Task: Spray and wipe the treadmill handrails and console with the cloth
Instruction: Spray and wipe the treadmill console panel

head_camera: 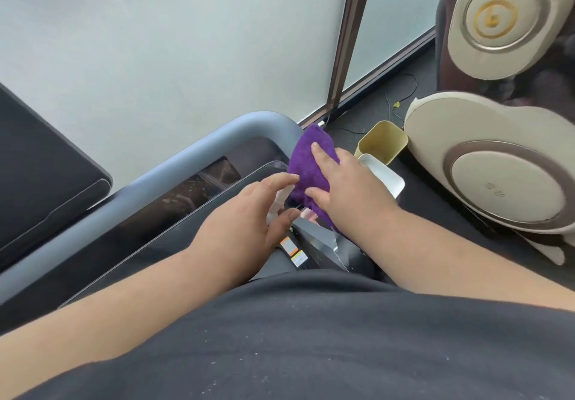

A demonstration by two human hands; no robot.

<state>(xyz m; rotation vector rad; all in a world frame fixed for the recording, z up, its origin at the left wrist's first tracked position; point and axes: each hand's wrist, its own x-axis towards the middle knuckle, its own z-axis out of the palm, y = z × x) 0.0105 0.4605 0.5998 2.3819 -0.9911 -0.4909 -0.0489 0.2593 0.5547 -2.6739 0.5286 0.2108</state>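
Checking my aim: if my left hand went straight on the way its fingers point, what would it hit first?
Most likely the purple cloth, just ahead of the left hand; depth is unclear.

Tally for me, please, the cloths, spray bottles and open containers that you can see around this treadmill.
Purple cloth: 1
Spray bottle: 1
Open containers: 2, the beige container and the white container
Total: 4

spray bottle (278, 202): mostly hidden under left hand (245, 222) fingers | handrail (174, 163): bend covered by cloth (306, 169) beneath right hand (345, 188) fingers | labels (294, 251) below left thumb: print too small to read
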